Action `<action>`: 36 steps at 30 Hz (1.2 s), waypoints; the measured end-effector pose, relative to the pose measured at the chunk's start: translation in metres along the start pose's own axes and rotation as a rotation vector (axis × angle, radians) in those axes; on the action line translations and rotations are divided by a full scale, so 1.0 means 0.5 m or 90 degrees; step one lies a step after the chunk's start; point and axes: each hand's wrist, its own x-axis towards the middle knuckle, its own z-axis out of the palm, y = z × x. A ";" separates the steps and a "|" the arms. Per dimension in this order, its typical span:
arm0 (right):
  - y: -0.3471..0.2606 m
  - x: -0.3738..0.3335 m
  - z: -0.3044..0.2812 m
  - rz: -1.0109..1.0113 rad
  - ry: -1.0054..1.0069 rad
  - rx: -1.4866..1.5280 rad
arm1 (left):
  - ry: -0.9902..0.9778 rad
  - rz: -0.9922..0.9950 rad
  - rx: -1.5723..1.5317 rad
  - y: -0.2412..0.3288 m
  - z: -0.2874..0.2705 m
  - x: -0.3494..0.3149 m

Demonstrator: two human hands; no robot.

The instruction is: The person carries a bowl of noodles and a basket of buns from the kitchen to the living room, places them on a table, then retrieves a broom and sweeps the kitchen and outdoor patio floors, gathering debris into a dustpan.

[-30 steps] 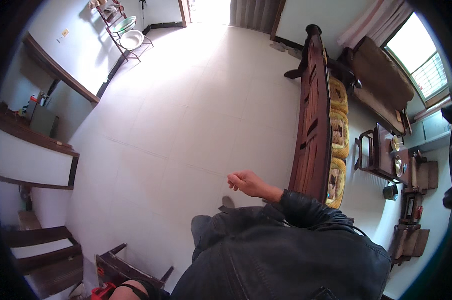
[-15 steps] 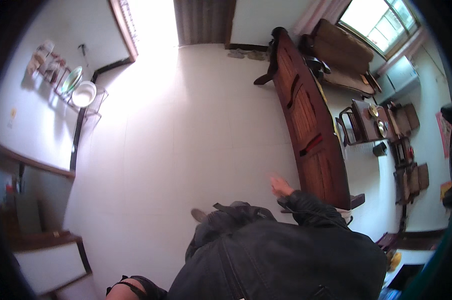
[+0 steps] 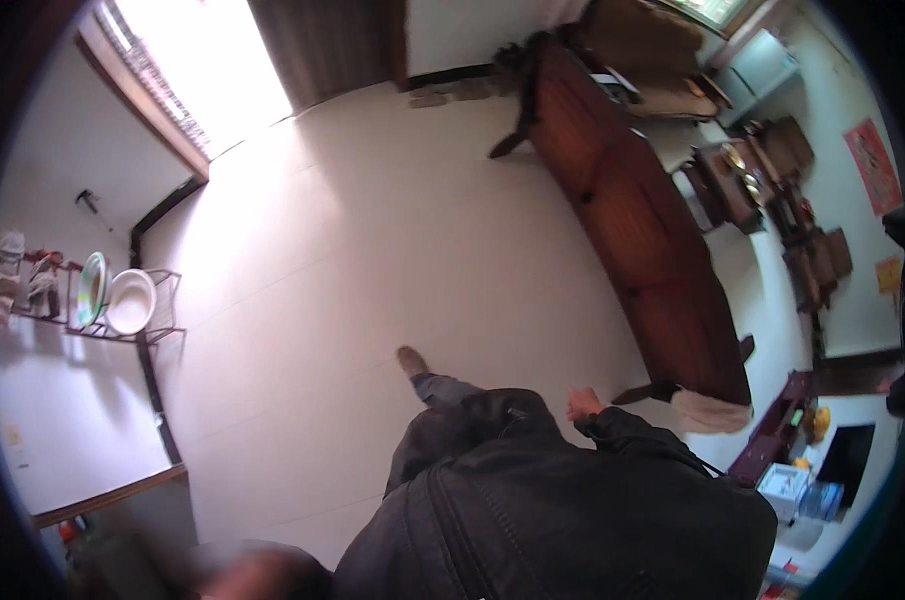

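My right hand (image 3: 583, 403) is out in front of my dark jacket (image 3: 572, 510), over the pale tiled floor (image 3: 372, 230). Its fingers look curled in, and nothing shows in them. Nearest to it is the end of a long dark wooden bench (image 3: 622, 200), with a gap between. A light cloth (image 3: 710, 411) hangs by that same end. At the lower left edge my left hand (image 3: 257, 578) is smeared by motion, so its fingers cannot be made out. One shoe (image 3: 410, 360) is stepping forward on the floor.
A rack with a white basin (image 3: 131, 301) and a green-rimmed basin (image 3: 93, 288) stands by the left wall. A bright doorway (image 3: 222, 70) opens far left. Beyond the bench are a brown sofa (image 3: 642, 50), a small table (image 3: 727, 185) and chairs. A maroon cabinet (image 3: 772, 430) is at right.
The view has turned to the right and moved on. My right hand has drawn in closer to my body, its fingers now curled. My left hand has come into sight as a blur.
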 end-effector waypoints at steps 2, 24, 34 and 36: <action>-0.192 0.020 0.091 -0.080 -0.058 -0.058 | 0.053 -0.076 0.037 -0.056 -0.092 0.092; -1.663 0.250 0.879 -0.055 0.054 -0.116 | -0.012 -0.091 -0.129 -0.362 -1.237 0.850; -1.936 0.603 0.996 0.088 -0.022 -0.088 | 0.043 -0.140 -0.129 -0.648 -1.776 1.194; -2.072 0.686 1.053 0.055 -0.054 -0.129 | -0.010 -0.131 0.074 -0.753 -1.924 1.252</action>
